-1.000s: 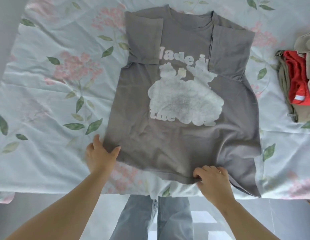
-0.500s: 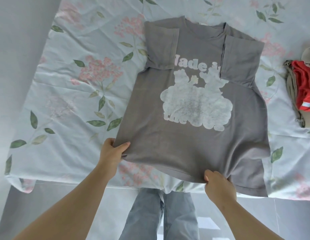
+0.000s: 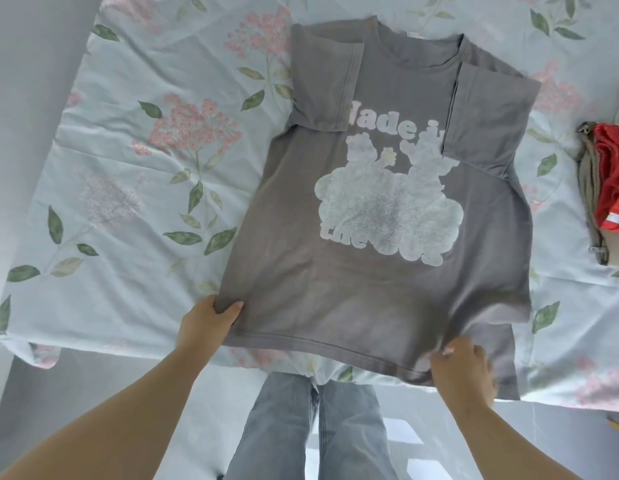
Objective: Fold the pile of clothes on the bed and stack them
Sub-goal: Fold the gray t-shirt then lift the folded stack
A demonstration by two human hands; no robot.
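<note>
Fingers (image 3: pixel 232 306) curled round bottom hem of grey printed cotton T-shirt (image 3: pixel 335 282): left hand (image 3: pixel 206 323) lower left, right hand (image 3: pixel 462 370) lower right. Lies flat mid-frame on floral bedsheet (image 3: pixel 128 168), sleeves folded in. Likely mid-fold; then lift hem evenly toward collar.

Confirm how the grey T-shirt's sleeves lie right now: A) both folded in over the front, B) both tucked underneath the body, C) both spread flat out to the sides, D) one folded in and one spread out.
A: both sleeves lie folded in on the front of the grey T-shirt, overlapping the ends of the white lettering.
</note>
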